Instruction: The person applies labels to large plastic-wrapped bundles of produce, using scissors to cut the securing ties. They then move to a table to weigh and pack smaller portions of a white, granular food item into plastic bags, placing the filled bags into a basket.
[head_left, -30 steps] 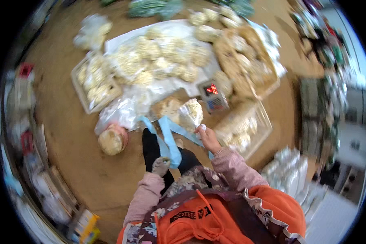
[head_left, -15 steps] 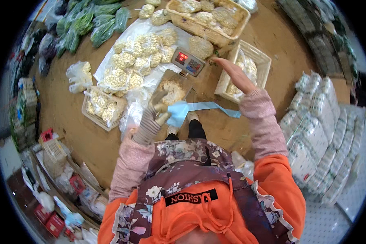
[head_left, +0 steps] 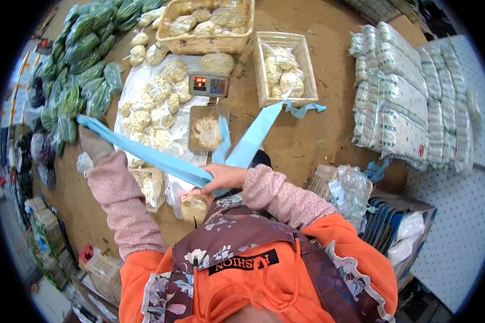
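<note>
A light blue strip (head_left: pixel 156 159), thin and flexible, stretches taut between my two hands. My left hand (head_left: pixel 94 146), in a grey glove, is raised at the left and closed on the strip's far end. My bare right hand (head_left: pixel 224 177) is closed around the strip near my waist, and loose tails of it run up and right toward a cream crate (head_left: pixel 262 89). Just below the right hand is a clear plastic bag (head_left: pixel 195 208) with pale contents. A scale (head_left: pixel 203 142) with a lit red display stands beyond my hands.
Clear bags of pale yellowish pieces (head_left: pixel 161 97) lie on white sheeting left of the scale. A larger yellow crate (head_left: pixel 205 46) holds more. Bagged green vegetables (head_left: pixel 86 56) are heaped at far left. Wrapped white packs (head_left: pixel 399 97) are stacked at right, near a bin of plastic bags (head_left: pixel 350 191).
The blue strip, bunched at my left hand before, is now pulled out long. My left hand has moved left and up; my right has come down and closed on the strip. The view has shifted.
</note>
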Tool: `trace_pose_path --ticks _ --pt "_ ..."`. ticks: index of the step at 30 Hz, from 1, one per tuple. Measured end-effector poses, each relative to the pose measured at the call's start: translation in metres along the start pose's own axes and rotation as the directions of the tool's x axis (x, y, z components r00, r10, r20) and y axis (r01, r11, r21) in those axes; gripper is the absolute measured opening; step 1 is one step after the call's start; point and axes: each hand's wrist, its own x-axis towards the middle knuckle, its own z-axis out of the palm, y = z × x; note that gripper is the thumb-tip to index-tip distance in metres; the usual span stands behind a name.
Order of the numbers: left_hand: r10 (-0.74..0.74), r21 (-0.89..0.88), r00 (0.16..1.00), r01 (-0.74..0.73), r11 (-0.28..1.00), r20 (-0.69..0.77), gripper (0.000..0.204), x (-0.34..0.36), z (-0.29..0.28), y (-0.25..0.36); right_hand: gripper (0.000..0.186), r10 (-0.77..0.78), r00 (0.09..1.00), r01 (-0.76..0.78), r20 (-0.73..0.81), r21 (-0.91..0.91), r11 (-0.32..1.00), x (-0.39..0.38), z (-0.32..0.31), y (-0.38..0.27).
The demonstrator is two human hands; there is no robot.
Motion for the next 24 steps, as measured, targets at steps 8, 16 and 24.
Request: trace_pose_path --ticks 8,16,24 --pt "0.199 -0.087 0.452 -0.257 0.962 0.870 0.083 -0.215 0.075 0.045 0.019 -0.377 0.863 -0.124 -0.337 -0.864 0.489 -0.065 0.030 -0.045" --pt "-0.342 0.363 -0.149 0.150 0.920 0.928 0.073 -0.327 0.135 0.077 0.050 -0.829 0.539 -0.003 -0.148 -0.985 0.174 -0.121 0.035 -0.141" --pt "0.012 -0.350 0.623 0.423 0.836 0.783 0.057 -0.274 0.199 0.126 0.054 -0.042 0.995 0.050 0.089 -0.085 0.995 -0.187 -0.049 0.044"
